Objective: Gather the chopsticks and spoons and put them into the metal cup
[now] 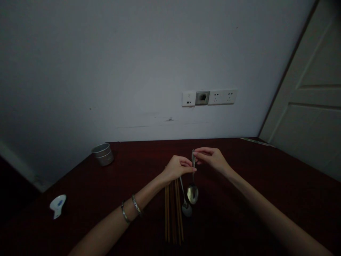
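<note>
My left hand is closed around a bundle of wooden chopsticks that hang down toward me, together with the handle of a metal spoon. My right hand pinches the top of the handle of a second metal spoon, which hangs bowl down right next to the left hand's fingers. Both hands are over the dark red table, near its middle. Two bracelets sit on my left wrist.
A small metal cup stands at the table's far left by the wall. A white ceramic spoon with a blue mark lies at the left edge. Wall sockets sit above the table; a door is at the right.
</note>
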Demonstrator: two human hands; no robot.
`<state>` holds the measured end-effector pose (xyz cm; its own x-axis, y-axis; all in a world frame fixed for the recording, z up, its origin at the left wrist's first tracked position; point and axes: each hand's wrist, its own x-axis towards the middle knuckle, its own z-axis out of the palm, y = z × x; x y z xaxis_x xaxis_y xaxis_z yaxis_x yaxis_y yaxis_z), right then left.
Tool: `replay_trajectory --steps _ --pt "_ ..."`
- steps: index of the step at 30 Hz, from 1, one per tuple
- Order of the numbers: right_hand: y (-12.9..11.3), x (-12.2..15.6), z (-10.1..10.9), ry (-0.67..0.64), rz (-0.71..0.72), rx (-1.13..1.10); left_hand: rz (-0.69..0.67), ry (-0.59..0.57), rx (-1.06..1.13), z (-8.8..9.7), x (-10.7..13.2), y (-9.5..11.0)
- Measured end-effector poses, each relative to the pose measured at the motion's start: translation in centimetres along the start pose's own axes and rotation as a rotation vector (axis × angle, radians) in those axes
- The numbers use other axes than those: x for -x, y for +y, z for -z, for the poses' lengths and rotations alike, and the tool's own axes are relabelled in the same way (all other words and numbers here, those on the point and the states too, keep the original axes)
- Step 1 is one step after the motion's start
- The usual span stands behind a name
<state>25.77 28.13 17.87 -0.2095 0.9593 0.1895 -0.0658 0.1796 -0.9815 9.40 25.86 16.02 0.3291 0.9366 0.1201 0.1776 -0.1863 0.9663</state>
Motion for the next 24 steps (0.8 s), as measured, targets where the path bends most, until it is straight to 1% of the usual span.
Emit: replay_trajectory --steps 3,5,7,10,13,16,19,24 --pt "1.0 -0.3 0.4 0.018 -0.062 -0.052 -0.021 -0.022 -0.006 0.3 -0.2 -0.1" --pt "1.9 -0.4 0.7 0.028 -0.142 -0.099 -0.045 -0.013 -0.02 1.2 -0.6 -0.2" --pt "3.0 -0.6 0.9 0.042 -0.235 -0.132 -0.054 0.062 -0.034 2.6 -1.1 -0.4" --pt "4.7 -0.8 0.9 0.048 -0.335 -0.136 -0.03 0.222 0.009 5.3 -2.1 -1.2" --pt "6.1 -1.0 0.9 0.032 -0.383 -0.109 0.009 0.343 0.092 8.0 -2.8 -2.6" --pt "7.1 -1.2 0.7 0.007 -0.405 -0.091 0.068 0.42 0.147 9.9 -3.1 -4.2" --pt "7.6 -1.4 0.6 0.001 -0.43 -0.068 0.113 0.453 0.175 11.0 -3.2 -5.4" --pt "8.0 -2.1 0.1 -0.003 -0.481 0.007 0.14 0.481 0.21 11.8 -3.2 -6.7"
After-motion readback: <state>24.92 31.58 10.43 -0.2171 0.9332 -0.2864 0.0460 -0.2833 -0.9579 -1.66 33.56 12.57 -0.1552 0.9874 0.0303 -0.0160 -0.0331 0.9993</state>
